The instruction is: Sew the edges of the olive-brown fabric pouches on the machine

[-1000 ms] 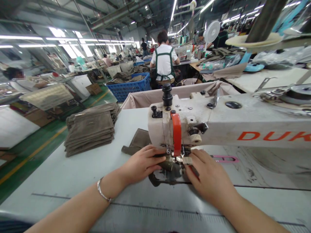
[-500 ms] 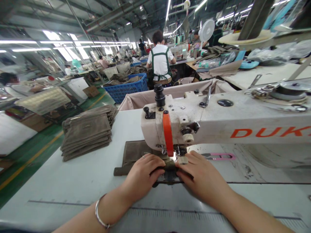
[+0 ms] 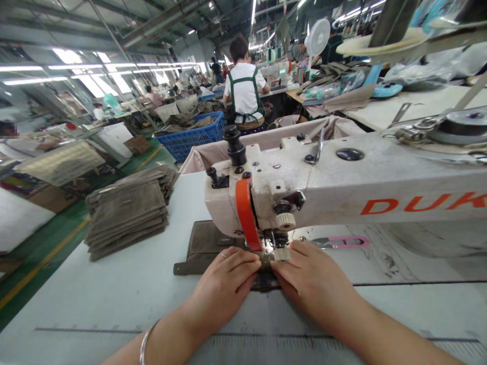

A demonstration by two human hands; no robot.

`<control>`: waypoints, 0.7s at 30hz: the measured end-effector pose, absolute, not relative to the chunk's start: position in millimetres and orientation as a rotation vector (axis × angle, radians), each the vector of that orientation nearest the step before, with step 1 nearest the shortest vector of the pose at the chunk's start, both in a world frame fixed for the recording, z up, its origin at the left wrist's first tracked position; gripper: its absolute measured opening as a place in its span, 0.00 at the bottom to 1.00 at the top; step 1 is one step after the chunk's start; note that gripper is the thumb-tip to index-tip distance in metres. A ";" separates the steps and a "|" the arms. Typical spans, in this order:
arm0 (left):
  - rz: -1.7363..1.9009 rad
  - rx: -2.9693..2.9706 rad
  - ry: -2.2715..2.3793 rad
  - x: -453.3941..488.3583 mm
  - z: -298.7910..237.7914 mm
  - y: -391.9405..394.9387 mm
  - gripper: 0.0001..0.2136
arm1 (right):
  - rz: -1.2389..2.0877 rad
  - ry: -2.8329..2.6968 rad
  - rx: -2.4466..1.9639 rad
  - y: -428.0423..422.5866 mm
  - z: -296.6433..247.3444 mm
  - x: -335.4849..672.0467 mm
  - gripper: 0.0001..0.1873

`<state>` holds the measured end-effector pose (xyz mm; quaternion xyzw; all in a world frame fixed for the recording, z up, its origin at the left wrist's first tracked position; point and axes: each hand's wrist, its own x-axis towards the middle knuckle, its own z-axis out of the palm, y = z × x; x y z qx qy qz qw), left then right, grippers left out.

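Observation:
An olive-brown fabric piece [image 3: 203, 238] with a small label lies under the head of the white sewing machine [image 3: 323, 175]. A narrow strip [image 3: 186, 268] of the same fabric runs along its near edge. My left hand [image 3: 228, 279] presses and pinches the strip edge left of the presser foot, fingers bent together. On the other side of the foot, my right hand [image 3: 314, 276] grips the same edge, its fingertips partly behind the machine's needle parts. Between the two hands the needle area is mostly hidden.
A stack of similar fabric pieces [image 3: 127, 208] sits on the table's left. Thread snips with a pink handle [image 3: 348, 242] lie under the machine arm. Behind stand a blue crate [image 3: 194, 136] and a seated person [image 3: 244, 88]. Ruler markings [image 3: 266, 341] run along the table front.
The view has shifted slightly, with the machine head appearing further left. Both hands stay at the fabric edge, and my right fingers now sit closer in beside the presser foot.

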<state>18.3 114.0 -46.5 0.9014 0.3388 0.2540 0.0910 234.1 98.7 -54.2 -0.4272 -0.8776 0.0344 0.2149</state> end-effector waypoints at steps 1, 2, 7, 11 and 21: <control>0.752 2.667 1.017 18.8 -46.5 113.8 0.09 | 0.139 -2.421 -1.188 98.0 -53.8 234.8 0.05; 0.754 2.659 1.026 19.3 -46.7 113.4 0.09 | 0.183 -2.412 -1.196 97.5 -53.6 235.2 0.06; 0.778 2.653 1.074 22.6 -48.0 108.9 0.09 | 0.296 -2.401 -1.230 95.8 -53.1 235.9 0.08; 0.770 2.739 1.119 21.8 -48.3 106.6 0.09 | 0.284 -2.403 -1.244 94.8 -54.1 236.5 0.07; 0.742 2.683 1.104 24.9 -45.3 108.4 0.08 | 0.299 -2.245 -1.246 92.9 -53.2 233.2 0.06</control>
